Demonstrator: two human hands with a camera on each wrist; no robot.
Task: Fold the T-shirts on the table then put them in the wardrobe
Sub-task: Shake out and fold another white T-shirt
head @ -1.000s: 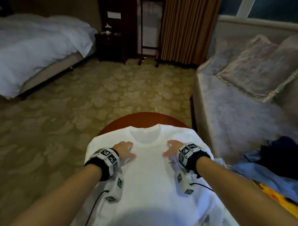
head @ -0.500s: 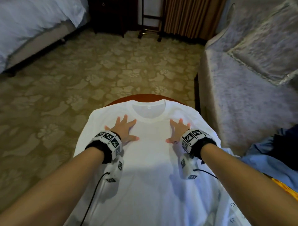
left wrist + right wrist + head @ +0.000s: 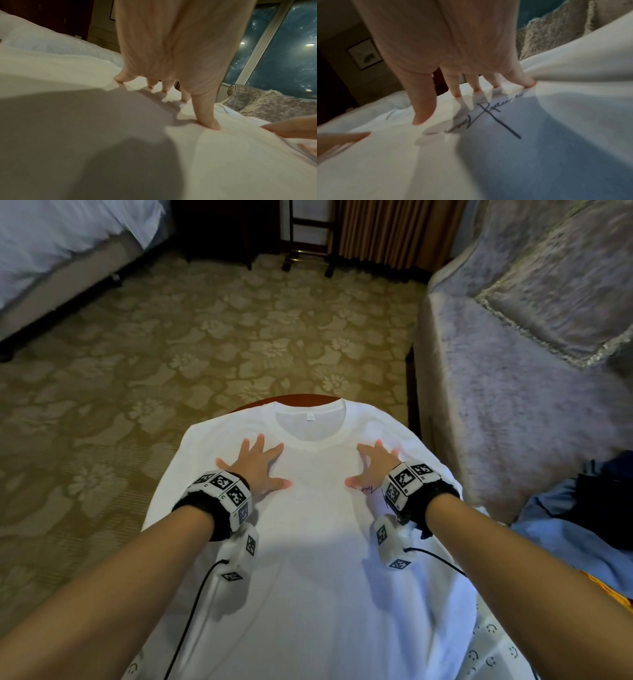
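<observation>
Head view, white T-shirt (image 3: 308,542) flat under both hands, left hand (image 3: 255,465) and right hand (image 3: 375,465) spread

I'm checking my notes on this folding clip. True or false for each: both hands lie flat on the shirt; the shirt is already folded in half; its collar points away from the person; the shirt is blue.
1. Both hands lie flat: true. The left hand and right hand press spread fingers on the white T-shirt.
2. Folded in half: false, it lies spread open.
3. Collar points away: true.
4. Blue: false, it is white.
</observation>
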